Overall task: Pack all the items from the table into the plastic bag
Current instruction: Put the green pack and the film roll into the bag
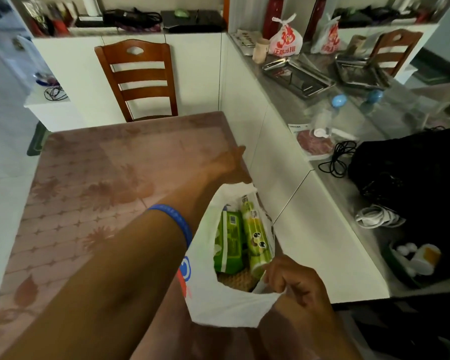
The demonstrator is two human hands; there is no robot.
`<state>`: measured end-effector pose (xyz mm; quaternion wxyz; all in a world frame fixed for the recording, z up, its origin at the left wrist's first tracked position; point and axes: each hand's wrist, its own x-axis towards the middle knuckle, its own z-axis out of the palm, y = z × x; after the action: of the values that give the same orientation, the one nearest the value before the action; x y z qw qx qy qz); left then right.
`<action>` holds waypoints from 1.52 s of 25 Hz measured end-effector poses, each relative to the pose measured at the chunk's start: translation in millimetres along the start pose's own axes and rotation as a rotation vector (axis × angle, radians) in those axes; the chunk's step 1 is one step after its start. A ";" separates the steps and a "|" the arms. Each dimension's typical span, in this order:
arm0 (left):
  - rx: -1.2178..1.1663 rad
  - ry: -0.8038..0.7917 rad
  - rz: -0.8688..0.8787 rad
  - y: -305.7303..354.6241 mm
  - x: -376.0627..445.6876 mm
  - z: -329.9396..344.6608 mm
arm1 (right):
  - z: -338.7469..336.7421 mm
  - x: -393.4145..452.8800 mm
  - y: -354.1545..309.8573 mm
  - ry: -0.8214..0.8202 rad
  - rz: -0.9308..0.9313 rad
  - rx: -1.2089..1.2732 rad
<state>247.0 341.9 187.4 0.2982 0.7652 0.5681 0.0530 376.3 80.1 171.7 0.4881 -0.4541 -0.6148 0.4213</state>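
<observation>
A white plastic bag (218,305) stands open at the near right corner of the table (94,178). Inside it lie a green packet (229,242), a green tube (256,237) with cartoon eyes and a tan ribbed item (237,280) at the bottom. My left hand (229,165), blurred, reaches across and holds the bag's far rim; a blue band circles that wrist. My right hand (294,279) pinches the near rim, and the mouth is held wide between both hands. I see no loose items on the pink patterned tablecloth.
A wooden chair (138,79) stands at the table's far edge. To the right a white counter (322,229) carries metal trays (299,76), a tied printed bag (286,37), a black bag (405,172), cables and small bottles. Shelves with clutter run along the back.
</observation>
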 end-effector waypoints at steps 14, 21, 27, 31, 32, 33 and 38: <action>0.077 -0.195 -0.111 10.5 56.0 116.7 | -43.5 13.9 44.6 -0.111 0.111 0.201; -0.008 -0.247 -0.185 4.0 53.9 102.2 | -35.6 47.6 45.7 0.005 0.837 -0.406; 0.156 -0.129 -0.181 -17.0 37.7 73.6 | -33.7 61.0 63.1 -0.236 0.870 -0.620; -0.490 0.084 -0.362 -39.9 -5.4 8.6 | -25.9 60.3 64.6 -0.274 0.792 -0.726; -0.689 0.158 -0.366 -44.7 -21.8 -14.1 | -24.4 60.0 62.6 -0.287 0.752 -0.740; -0.841 0.208 -0.339 -49.8 -39.6 -36.7 | -24.4 60.7 59.5 -0.292 0.700 -0.759; -1.135 0.453 -0.215 -107.3 -134.8 -95.2 | -36.0 84.9 11.1 -0.302 0.485 -0.988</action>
<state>70.1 277.1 244.4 0.5342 0.3953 0.5746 0.4777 403.9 167.7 185.5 0.0139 -0.6913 -0.6800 0.2439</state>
